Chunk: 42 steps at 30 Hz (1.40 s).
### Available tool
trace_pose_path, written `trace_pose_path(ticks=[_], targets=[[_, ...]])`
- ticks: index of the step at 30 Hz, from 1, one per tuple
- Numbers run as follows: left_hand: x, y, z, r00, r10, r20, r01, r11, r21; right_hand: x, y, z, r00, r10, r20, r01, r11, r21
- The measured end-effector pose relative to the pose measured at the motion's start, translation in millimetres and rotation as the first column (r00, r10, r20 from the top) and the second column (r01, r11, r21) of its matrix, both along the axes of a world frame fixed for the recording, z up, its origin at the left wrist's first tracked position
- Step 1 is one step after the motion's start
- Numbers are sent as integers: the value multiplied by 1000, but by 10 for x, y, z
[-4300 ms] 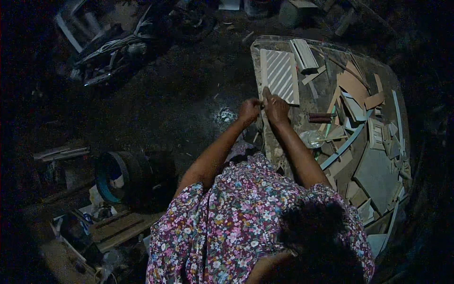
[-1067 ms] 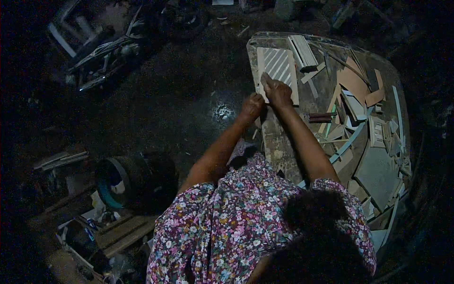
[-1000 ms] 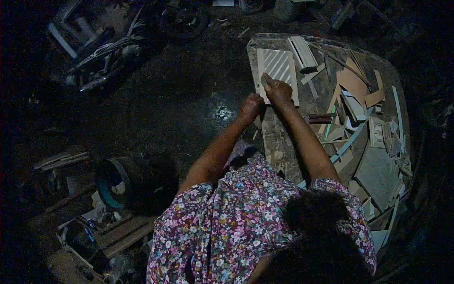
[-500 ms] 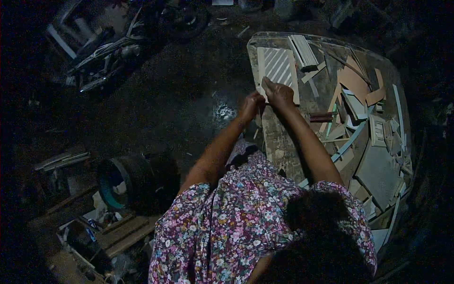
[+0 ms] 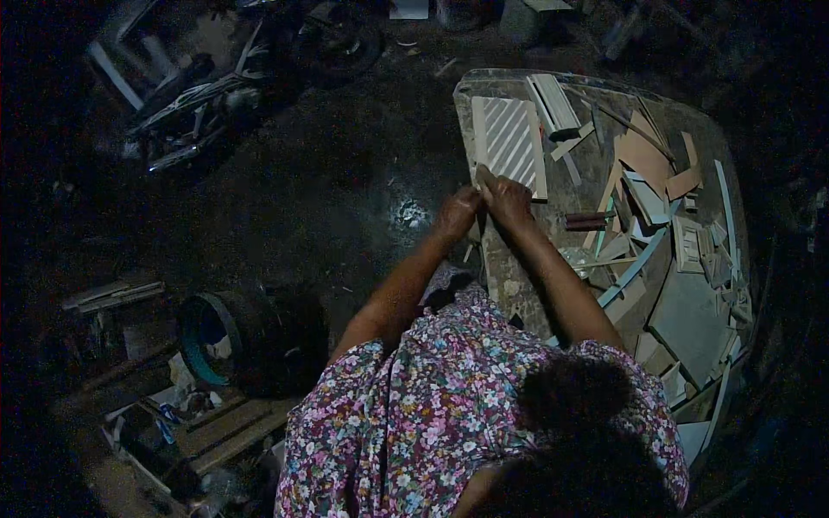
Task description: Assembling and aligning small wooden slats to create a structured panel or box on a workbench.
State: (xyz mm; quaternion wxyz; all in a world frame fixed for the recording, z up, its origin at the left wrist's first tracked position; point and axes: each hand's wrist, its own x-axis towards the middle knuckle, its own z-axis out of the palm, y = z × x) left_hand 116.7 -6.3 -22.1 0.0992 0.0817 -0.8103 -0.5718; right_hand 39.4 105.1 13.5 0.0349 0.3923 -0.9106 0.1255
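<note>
A pale wooden louvred panel [image 5: 516, 142], with slanted slats inside a flat frame, lies along the left edge of the worktable [image 5: 509, 276]. My right hand [image 5: 509, 205] is closed at the panel's near left corner, its thumb pointing away from me along the frame. Beside it, just off the table edge, my left hand [image 5: 458, 213] is curled shut, its knuckles close to the right hand. What the fingers of either hand grip is hidden in the dim light.
A ribbed pale moulding [image 5: 553, 105] lies right of the panel. Dark red blocks [image 5: 587, 221], an orange-brown board [image 5: 643, 147] and several offcuts cover the table's right side. A motorcycle [image 5: 194, 121] stands far left. A round drum [image 5: 207, 337] lies on its side at the lower left.
Both hands have drawn slightly toward me along the panel's left edge and stay close together. The whole view has shifted a little, so the table sits lower.
</note>
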Motion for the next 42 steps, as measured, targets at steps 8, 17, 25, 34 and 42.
trace_pose_path(ticks=[8,17,25,34,42], targets=[[-20,129,258,997,-40,69,63,930,-361,-166,-82,137,998,-59,-27,55,991,-125],[39,128,288,957,-148,-249,-4,853,-521,26,97,3,970,-187,154,197,979,-53],[-183,76,-133,965,180,-189,-250,850,-464,214,80,81,988,-147,52,155,961,-228],[-76,208,174,968,-40,-247,-112,813,-572,97,190,386,955,-274,114,281,958,-51],[-72,225,257,999,-32,-40,-4,731,-682,-301,-119,172,992,-123,-23,124,991,59]])
